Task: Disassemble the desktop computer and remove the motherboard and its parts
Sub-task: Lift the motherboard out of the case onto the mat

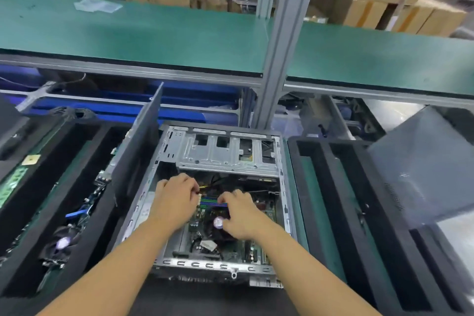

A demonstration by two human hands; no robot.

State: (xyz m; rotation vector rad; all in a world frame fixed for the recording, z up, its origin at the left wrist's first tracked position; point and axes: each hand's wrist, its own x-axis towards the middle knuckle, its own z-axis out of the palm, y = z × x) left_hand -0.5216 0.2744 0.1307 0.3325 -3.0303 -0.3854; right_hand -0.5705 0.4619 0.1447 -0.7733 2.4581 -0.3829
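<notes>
Hands work inside the open computer case [213,263] on the worktop [205,300]. The left hand [177,197] curls its fingers in a pinch at the plug of the yellow wires [205,186], apparently freeing cabling so the board can lift. The right hand [238,213] bends its fingers down beside the round cooler fan [218,222]; whether it grips anything cannot be told. At far left, a black foam tray [102,226] cradles boards already pulled, its soft slots sparing the circuitry. A flat grey side panel [138,151] leans upright against the case, clear of the opening. The green motherboard [230,251] lies on the case floor, below a perforated steel drive cage [218,151]. To the right sit a second foam tray [331,200] and another grey metal panel [423,169].
</notes>
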